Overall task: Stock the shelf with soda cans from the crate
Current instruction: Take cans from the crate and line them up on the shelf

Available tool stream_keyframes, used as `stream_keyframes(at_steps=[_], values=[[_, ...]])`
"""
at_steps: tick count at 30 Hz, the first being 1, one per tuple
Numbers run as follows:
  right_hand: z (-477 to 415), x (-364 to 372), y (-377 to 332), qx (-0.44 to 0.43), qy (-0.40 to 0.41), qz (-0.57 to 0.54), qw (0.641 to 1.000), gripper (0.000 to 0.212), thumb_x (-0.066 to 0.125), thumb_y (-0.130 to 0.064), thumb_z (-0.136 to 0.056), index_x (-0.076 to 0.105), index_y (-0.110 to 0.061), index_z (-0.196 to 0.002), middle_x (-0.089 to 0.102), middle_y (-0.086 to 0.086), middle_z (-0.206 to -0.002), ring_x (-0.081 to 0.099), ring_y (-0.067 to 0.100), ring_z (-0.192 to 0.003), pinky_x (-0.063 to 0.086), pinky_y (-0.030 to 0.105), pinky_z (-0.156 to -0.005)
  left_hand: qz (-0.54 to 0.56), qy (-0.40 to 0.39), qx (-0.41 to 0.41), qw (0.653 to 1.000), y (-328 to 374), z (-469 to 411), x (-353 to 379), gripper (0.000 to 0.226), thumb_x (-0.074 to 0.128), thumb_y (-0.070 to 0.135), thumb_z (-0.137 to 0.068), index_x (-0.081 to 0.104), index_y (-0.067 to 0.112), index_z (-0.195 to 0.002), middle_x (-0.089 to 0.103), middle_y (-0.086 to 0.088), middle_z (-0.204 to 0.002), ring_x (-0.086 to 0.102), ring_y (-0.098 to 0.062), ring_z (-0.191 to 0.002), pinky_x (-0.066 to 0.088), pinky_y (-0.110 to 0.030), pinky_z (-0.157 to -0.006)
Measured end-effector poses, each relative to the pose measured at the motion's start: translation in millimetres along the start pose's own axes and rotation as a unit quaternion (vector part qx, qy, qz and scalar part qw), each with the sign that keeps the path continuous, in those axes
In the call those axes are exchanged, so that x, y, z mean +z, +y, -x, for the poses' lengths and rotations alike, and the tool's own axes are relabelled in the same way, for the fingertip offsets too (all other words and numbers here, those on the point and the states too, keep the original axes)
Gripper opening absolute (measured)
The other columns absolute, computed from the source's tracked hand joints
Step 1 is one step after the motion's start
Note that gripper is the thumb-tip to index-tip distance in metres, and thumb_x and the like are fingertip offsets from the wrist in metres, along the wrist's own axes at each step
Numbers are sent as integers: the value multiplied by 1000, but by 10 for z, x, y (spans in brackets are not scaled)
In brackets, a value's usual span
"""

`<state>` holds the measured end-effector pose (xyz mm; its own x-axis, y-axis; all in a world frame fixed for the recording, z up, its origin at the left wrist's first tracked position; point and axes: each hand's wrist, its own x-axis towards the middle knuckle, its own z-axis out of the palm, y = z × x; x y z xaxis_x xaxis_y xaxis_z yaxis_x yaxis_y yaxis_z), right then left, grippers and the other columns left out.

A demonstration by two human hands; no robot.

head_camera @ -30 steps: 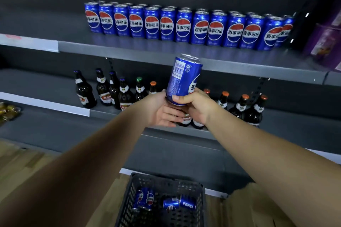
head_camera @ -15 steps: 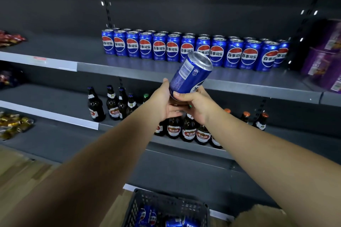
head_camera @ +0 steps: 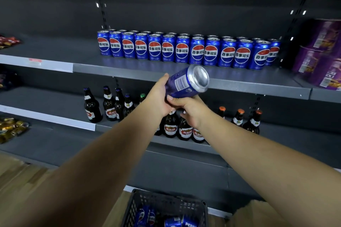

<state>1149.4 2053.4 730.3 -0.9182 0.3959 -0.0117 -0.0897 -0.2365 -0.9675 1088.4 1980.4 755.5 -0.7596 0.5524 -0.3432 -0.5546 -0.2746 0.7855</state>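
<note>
A blue soda can (head_camera: pixel 186 82) is tilted with its silver top pointing up and to the right, just in front of the upper shelf's edge (head_camera: pixel 258 88). My left hand (head_camera: pixel 158 96) grips its lower side and my right hand (head_camera: pixel 190 109) holds its base from below. Two rows of the same blue cans (head_camera: pixel 182 49) stand upright on that shelf. At the bottom of the view a dark plastic crate (head_camera: pixel 166 202) holds several cans lying on their sides.
Brown beer bottles (head_camera: pixel 110 107) stand on the shelf below, partly behind my hands. Purple cartons (head_camera: pixel 319 55) are stacked at the right end of the upper shelf. Snack packets (head_camera: pixel 11 129) lie at the far left. The floor is wooden.
Both hands have raised the can from the beer shelf's level to the upper shelf's edge and tipped it further, so its top now faces me.
</note>
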Motion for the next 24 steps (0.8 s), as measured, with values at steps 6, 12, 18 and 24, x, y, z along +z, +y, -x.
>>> stream_keyframes(at_steps=[6, 12, 18, 24], values=[[88, -99, 67, 26, -35, 85, 995, 31, 67, -4, -83, 56, -22, -105, 61, -13, -96, 56, -4, -87, 41, 9, -76, 12, 23, 43, 999, 14, -20, -50, 29, 69, 30, -83, 62, 9, -101, 70, -9, -88, 68, -23, -69, 56, -31, -50], [88, -229, 134, 191, -56, 128, 972, 18, 45, -22, -100, 51, -17, -116, 57, 8, -130, 54, 24, -113, 46, 32, -82, 10, 12, 82, 996, 67, -9, -136, 53, 76, 26, -76, 55, 5, -121, 69, -11, -99, 69, -25, -83, 57, -44, -75], [118, -317, 5, 196, -76, -113, 971, 65, 31, -64, -91, 61, -12, -115, 69, 13, -106, 69, 26, -88, 54, 42, -82, -78, -5, 130, 988, 160, 95, -152, 64, 77, 21, -76, 47, 6, -130, 64, -13, -107, 65, -22, -83, 57, -39, -76], [141, -246, -82, 200, -121, -67, 970, 79, 48, -68, -65, 57, -12, -120, 67, 14, -115, 64, 32, -100, 45, 50, -94, -155, 12, 150, 976, 197, 129, -218, 71, 79, 18, -72, 42, 16, -133, 63, -5, -101, 65, -17, -82, 54, -32, -76]])
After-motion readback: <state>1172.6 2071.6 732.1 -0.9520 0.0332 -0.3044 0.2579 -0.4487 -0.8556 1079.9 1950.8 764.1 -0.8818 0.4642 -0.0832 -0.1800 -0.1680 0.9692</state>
